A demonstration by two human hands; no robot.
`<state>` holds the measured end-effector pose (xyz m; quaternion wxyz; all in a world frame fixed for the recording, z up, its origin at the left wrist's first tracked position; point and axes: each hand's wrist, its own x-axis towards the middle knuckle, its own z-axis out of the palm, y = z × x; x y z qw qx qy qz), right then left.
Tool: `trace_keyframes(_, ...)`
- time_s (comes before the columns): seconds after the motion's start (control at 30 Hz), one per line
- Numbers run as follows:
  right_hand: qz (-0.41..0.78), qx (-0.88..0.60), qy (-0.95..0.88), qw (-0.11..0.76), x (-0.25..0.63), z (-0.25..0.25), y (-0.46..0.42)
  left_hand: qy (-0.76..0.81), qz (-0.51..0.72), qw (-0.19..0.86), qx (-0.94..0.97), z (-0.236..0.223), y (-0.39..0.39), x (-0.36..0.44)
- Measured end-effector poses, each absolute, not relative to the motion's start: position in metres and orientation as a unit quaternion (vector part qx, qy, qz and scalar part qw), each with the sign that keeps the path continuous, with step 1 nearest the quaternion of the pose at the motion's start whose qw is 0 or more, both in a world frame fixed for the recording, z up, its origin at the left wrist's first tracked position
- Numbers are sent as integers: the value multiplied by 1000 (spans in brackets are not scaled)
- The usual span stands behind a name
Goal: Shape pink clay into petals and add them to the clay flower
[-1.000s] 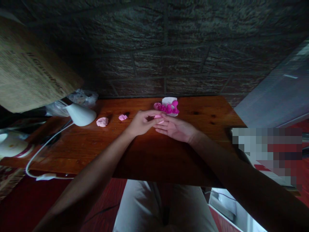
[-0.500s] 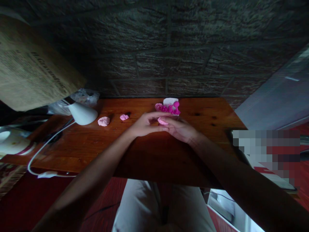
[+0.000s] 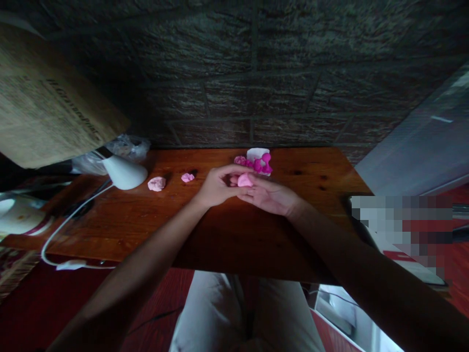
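Between my two hands is a small pink lump (image 3: 245, 180), soft-looking like modelling clay. My left hand (image 3: 221, 186) curves round it from the left, its fingers closed on the lump. From the other side my right hand (image 3: 273, 194) grips it with thumb and fingers. Just behind the fingers lie bright magenta pieces (image 3: 261, 164) on a white scrap (image 3: 256, 152), with a paler pink rosette (image 3: 240, 160) beside them. Farther left on the table rest a light pink crumpled lump (image 3: 157, 184) and a smaller pink one (image 3: 188, 177).
The wooden table (image 3: 146, 220) stands against a dark stone wall (image 3: 227, 93). At its left are a white lamp base (image 3: 126, 173) with a cord (image 3: 69, 217), a plastic bag (image 3: 128, 146) and a large printed lampshade (image 3: 47, 98). A pixelated area covers the right edge.
The pink lump has turned between my fingers and more of it shows. My left fingers have shifted slightly; the pieces on the table stay where they were.
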<state>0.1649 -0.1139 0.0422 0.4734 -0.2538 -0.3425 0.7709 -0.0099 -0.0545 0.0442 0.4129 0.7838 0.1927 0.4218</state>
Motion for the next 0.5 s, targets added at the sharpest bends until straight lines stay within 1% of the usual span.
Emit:
trace_keyframes(0.17,769,-256,-354,466,165,34,-112,147,334,442,820,53,-55,-15)
trace_keyframes(0.23,769,-269,-350,462,164,31,-112,140,301,438,835,55,-55,-16)
trace_keyframes(0.3,766,-276,-348,465,163,29,-111,139,286,414,853,56,-56,-15)
trace_keyframes(0.5,767,-247,-371,462,158,36,-114,132,302,310,892,55,-62,-13)
